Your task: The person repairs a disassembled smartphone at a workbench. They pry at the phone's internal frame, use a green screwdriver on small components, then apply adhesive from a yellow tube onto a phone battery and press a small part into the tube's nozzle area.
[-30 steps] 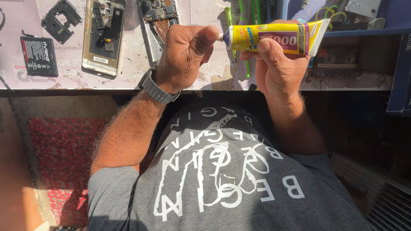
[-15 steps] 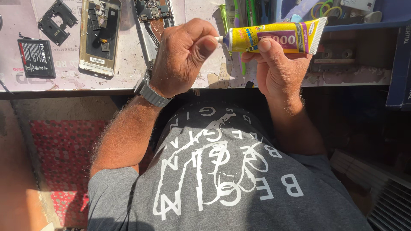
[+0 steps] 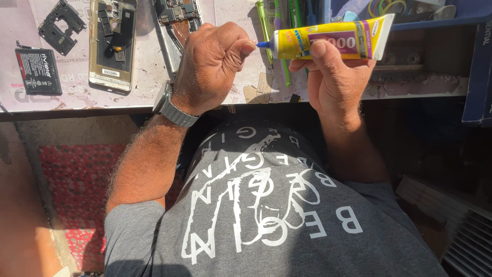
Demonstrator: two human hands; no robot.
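Right hand point(image 3: 335, 77) grips a yellow glue tube point(image 3: 328, 43) sideways above the bench edge, thumb across its front, fingers wrapped behind. Tube nozzle points left. Left hand point(image 3: 212, 64) is curled closed, thumb and forefinger pinched at the blue nozzle tip point(image 3: 264, 44); whether a cap sits between them cannot be told. Metal wristwatch point(image 3: 171, 107) on the left wrist.

Containers: a blue tray point(image 3: 435, 20) at top right, behind the tube, holds small coloured bits, partly hidden and too small to tell apart. Green and blue tools point(image 3: 279, 20) stand or lie just left of it, behind the nozzle.

On the worktable point(image 3: 148, 77): an opened gold phone point(image 3: 111, 43) lying flat with its insides showing, a second opened phone frame point(image 3: 174, 25) partly covered by the left hand, a black battery point(image 3: 38, 71) at far left, a black plastic frame part point(image 3: 61, 25) above it. All are well apart from the tube.

Below the bench: the person's grey printed shirt, and a red patterned mat point(image 3: 77, 190) on the floor at left.
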